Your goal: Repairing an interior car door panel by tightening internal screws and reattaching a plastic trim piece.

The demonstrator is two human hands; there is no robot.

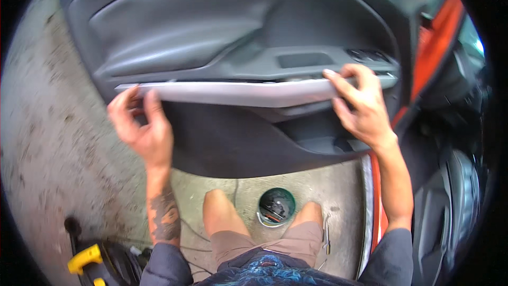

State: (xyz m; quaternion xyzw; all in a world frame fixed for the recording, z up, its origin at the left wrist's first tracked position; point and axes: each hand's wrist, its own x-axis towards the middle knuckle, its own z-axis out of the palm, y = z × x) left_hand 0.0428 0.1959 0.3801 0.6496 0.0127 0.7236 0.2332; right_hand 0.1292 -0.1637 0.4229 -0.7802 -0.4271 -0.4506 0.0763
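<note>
A long silver trim strip (227,94) lies across the dark grey car door panel (227,143), just below the armrest. A narrow dark gap shows along part of its upper edge. My left hand (145,122) pinches the strip's left end between thumb and fingers. Toward the right end, my right hand (365,103) has its fingers over the top edge and its thumb against the lower edge. Window switches (368,55) sit on the armrest just above the right hand. Below the strip the panel has an open door pocket (323,132).
On the concrete floor between my knees stands a dark green bucket (277,206) with tools in it. A wrench (326,234) lies right of it. A black and yellow machine (98,265) is at lower left, near cables. The red car body (436,39) and seat (450,212) are right.
</note>
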